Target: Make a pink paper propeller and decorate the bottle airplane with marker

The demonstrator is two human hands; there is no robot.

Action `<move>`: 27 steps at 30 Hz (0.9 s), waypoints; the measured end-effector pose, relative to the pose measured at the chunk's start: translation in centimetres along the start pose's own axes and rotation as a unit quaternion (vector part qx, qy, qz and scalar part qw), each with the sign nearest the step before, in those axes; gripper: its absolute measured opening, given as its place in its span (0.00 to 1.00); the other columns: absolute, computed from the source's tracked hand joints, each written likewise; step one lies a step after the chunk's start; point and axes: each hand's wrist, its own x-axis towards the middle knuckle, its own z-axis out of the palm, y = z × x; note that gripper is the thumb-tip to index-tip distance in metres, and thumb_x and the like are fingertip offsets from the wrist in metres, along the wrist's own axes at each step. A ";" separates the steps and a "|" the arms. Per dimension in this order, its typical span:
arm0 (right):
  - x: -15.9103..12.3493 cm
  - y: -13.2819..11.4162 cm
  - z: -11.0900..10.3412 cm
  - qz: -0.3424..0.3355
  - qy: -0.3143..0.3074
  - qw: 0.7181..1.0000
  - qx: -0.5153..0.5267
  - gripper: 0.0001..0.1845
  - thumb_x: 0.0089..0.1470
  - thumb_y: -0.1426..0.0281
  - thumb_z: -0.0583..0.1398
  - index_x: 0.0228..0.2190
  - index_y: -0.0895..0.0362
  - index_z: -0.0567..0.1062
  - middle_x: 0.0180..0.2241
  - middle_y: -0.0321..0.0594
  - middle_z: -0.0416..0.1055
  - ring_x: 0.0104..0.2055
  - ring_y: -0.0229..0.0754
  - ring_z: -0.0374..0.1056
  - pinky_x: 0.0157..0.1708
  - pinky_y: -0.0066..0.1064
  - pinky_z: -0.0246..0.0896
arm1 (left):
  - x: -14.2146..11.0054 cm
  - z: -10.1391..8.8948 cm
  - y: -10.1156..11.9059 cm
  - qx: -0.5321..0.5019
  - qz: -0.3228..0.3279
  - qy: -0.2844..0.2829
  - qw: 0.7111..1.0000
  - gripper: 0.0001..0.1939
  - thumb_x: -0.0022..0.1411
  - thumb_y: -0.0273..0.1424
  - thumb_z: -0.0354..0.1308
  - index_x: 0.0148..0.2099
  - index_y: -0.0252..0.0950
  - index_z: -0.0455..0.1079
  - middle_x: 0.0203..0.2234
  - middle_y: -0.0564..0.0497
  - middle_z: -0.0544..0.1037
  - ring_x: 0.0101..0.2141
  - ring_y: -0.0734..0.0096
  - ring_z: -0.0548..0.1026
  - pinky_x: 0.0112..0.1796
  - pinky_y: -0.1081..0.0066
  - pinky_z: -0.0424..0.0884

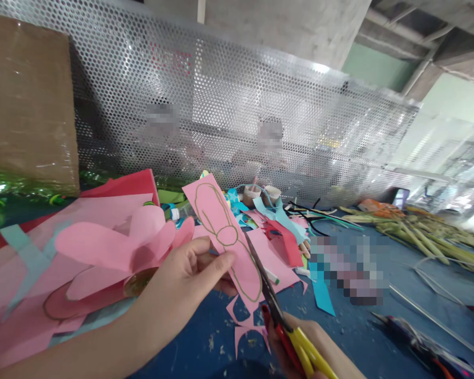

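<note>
One pink strip (227, 236) of paper leans at a slant near the middle of the view, above a blue table (197, 337), its face marked in olive with two long loops that meet at a small circle. The left hand (199, 266) pinches it at the left edge, thumb laid over the front just below the circle and the other fingers curled behind. The right hand (319, 339) is wrapped about the red and yellow handles of the scissors (274, 305), whose dark blades point up and to the left along the strip's right edge; whether the paper lies between the blades I cannot tell. Below the strip, pink scraps (245, 330) with curved cut-outs lie on the table among small pale crumbs. To the left of the left hand sits a cluster of pink petals (102, 245) in paper, with larger pink sheets (8, 284) around it and red paper (120, 185) behind. Past the scissors are a red piece (290, 247), a bright blue strip (323, 289) and, farther back, two pale cups (272, 196). Long yellow-green stalks (426, 237) lie at the right, and nearer is a dark bundle (418, 342), too blurred to name. Brown cardboard (27, 105) stands at the far left, beside a perforated metal screen (237, 95)
</note>
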 end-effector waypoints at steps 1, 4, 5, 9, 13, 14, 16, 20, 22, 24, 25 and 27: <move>0.0 -0.1 0.0 0.004 -0.002 1.000 0.004 0.43 0.37 0.26 0.42 0.25 0.55 0.59 0.22 0.32 0.55 0.21 0.33 0.48 0.19 0.27 0.44 | 0.1 0.0 0.0 -0.002 0.000 0.000 1.000 0.14 0.48 0.41 0.65 0.26 0.37 0.68 0.19 0.56 0.76 0.23 0.72 0.76 0.27 0.77 0.73; 0.0 -0.2 -0.1 0.012 -0.004 1.000 0.009 0.42 0.36 0.26 0.43 0.24 0.54 0.58 0.20 0.31 0.53 0.21 0.33 0.46 0.18 0.27 0.41 | 0.2 0.0 0.1 -0.010 0.002 0.003 1.000 0.12 0.48 0.40 0.65 0.28 0.37 0.69 0.20 0.56 0.76 0.24 0.72 0.76 0.28 0.76 0.74; 0.0 -0.2 -0.1 0.014 -0.002 1.000 0.008 0.42 0.36 0.26 0.43 0.24 0.54 0.58 0.20 0.30 0.53 0.21 0.33 0.46 0.19 0.27 0.41 | 0.3 0.0 0.1 -0.013 0.005 0.003 1.000 0.12 0.48 0.40 0.65 0.27 0.37 0.69 0.20 0.56 0.76 0.24 0.72 0.76 0.28 0.76 0.74; 0.0 0.1 0.0 0.020 0.008 1.000 0.006 0.42 0.36 0.26 0.45 0.23 0.55 0.58 0.20 0.31 0.54 0.21 0.33 0.48 0.20 0.28 0.42 | 0.2 0.1 0.3 -0.015 0.014 -0.003 1.000 0.13 0.49 0.41 0.64 0.26 0.37 0.68 0.19 0.56 0.74 0.24 0.72 0.75 0.27 0.75 0.73; 0.0 0.2 0.0 0.026 0.009 1.000 0.004 0.42 0.35 0.26 0.45 0.23 0.54 0.58 0.20 0.31 0.55 0.22 0.34 0.48 0.22 0.29 0.43 | 0.1 -0.1 0.2 0.011 0.019 0.001 1.000 0.15 0.51 0.44 0.62 0.28 0.37 0.68 0.20 0.56 0.73 0.24 0.72 0.73 0.29 0.74 0.73; 0.0 0.1 0.0 0.029 0.007 1.000 0.002 0.43 0.34 0.26 0.45 0.23 0.54 0.58 0.20 0.30 0.54 0.22 0.34 0.48 0.22 0.29 0.42 | 0.2 -0.2 0.1 0.022 0.023 0.001 0.999 0.15 0.53 0.45 0.60 0.29 0.37 0.68 0.21 0.55 0.73 0.25 0.72 0.73 0.30 0.73 0.73; 0.0 -0.2 0.0 0.028 0.001 1.000 -0.005 0.43 0.34 0.26 0.44 0.23 0.54 0.57 0.19 0.30 0.53 0.21 0.33 0.46 0.21 0.28 0.41 | 0.3 -0.4 -0.1 0.046 0.026 0.000 0.999 0.16 0.55 0.46 0.58 0.31 0.37 0.68 0.23 0.54 0.74 0.27 0.71 0.73 0.32 0.71 0.72; 0.0 -0.5 0.0 0.020 0.005 1.000 -0.004 0.43 0.35 0.26 0.43 0.24 0.55 0.57 0.20 0.30 0.54 0.22 0.32 0.46 0.21 0.28 0.42 | 0.3 -0.6 -0.2 0.071 0.026 0.001 0.997 0.18 0.56 0.47 0.56 0.30 0.37 0.68 0.24 0.53 0.73 0.27 0.70 0.72 0.31 0.70 0.71; 0.0 -0.5 0.0 0.017 0.004 1.000 0.000 0.42 0.36 0.26 0.44 0.24 0.55 0.57 0.20 0.30 0.54 0.21 0.32 0.47 0.21 0.27 0.42 | 0.3 -0.5 -0.1 0.060 0.030 0.004 0.998 0.17 0.56 0.47 0.57 0.30 0.37 0.68 0.23 0.54 0.72 0.26 0.71 0.72 0.31 0.71 0.71; 0.0 -0.3 0.0 0.018 -0.003 1.000 -0.001 0.42 0.37 0.27 0.44 0.23 0.55 0.58 0.20 0.30 0.54 0.22 0.32 0.47 0.21 0.27 0.42 | 0.2 -0.3 0.1 0.036 0.027 0.000 0.999 0.17 0.55 0.46 0.58 0.30 0.36 0.69 0.22 0.55 0.70 0.26 0.72 0.72 0.30 0.72 0.71; 0.0 -0.2 0.0 0.022 -0.004 1.000 0.001 0.42 0.36 0.26 0.44 0.23 0.55 0.58 0.20 0.30 0.54 0.22 0.32 0.47 0.21 0.27 0.42 | 0.2 -0.2 0.2 0.022 0.025 -0.005 0.999 0.17 0.54 0.46 0.59 0.30 0.36 0.69 0.22 0.56 0.70 0.26 0.72 0.72 0.30 0.73 0.71; 0.0 -0.1 0.0 0.030 -0.006 1.000 0.005 0.43 0.35 0.26 0.44 0.23 0.54 0.58 0.20 0.30 0.54 0.22 0.33 0.48 0.21 0.28 0.42 | 0.1 0.0 0.4 0.004 0.020 -0.011 1.000 0.17 0.53 0.46 0.60 0.30 0.36 0.69 0.22 0.56 0.70 0.25 0.73 0.72 0.30 0.73 0.72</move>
